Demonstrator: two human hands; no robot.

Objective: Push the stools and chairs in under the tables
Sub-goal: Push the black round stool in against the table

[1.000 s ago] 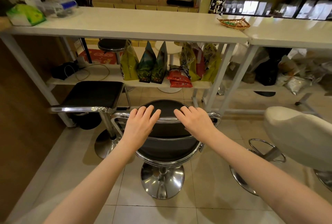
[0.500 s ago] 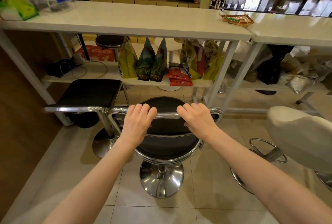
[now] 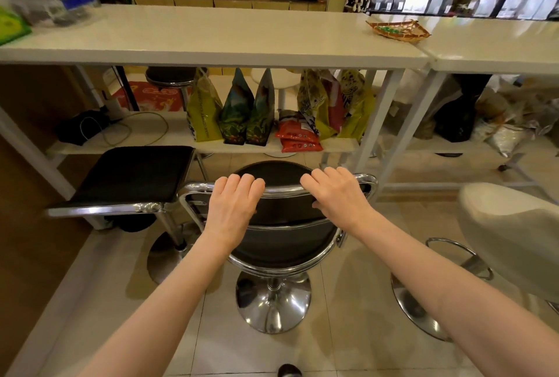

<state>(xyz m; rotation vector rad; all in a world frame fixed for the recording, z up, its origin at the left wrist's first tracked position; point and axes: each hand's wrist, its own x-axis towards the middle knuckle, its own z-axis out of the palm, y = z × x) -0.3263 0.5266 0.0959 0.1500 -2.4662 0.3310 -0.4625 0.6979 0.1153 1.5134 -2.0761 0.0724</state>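
A black round bar stool [image 3: 281, 243] with a chrome backrest rail and chrome base stands in front of the long white table [image 3: 211, 41]. My left hand [image 3: 234, 207] and my right hand [image 3: 338, 195] both curl over the chrome top rail of its backrest. To the left, a black square stool [image 3: 130, 177] sits partly under the table edge. At the right stands a white stool [image 3: 511, 234], out from the second white table [image 3: 496, 50].
A low shelf [image 3: 169, 141] under the table holds several snack bags [image 3: 233, 110] and cables. A woven basket [image 3: 397, 30] rests on the tabletop. White table legs [image 3: 381, 128] stand just right of the black stool. A wooden wall lies to the left.
My fingers went from lying flat on the backrest to curling over its chrome rail. The stool and my view have shifted slightly closer to the table.
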